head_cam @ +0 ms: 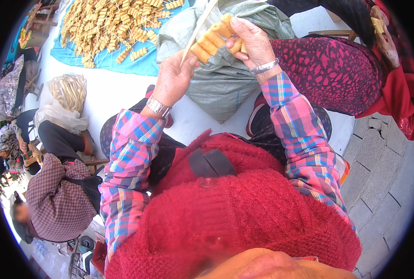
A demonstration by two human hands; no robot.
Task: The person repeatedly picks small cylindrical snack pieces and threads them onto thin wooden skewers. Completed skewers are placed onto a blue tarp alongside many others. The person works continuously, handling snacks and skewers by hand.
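My left hand [174, 77] grips a long pale stick [197, 33], likely a bamboo skewer or several held together, slanting up past the rolls. By its fingertips begins a row of golden-brown rolled pieces [208, 44], perhaps tofu skin, set side by side. The skewer inside that row is hidden. At the row's far end, my right hand [251, 41] has its thumb against the last roll, and more rolls [237, 46] are tucked in its curled fingers. Both hands are above a pale green woven plastic sack [217, 83] between my knees.
A large heap of skewered rolls [105, 28] lies on a blue sheet [67, 55] at upper left. Beside my right arm is a patterned magenta cloth-covered leg [325, 73], with another person's hand [388, 45] beyond. Another seated person [62, 198] is at left, near a clear bag of pale strips [67, 92].
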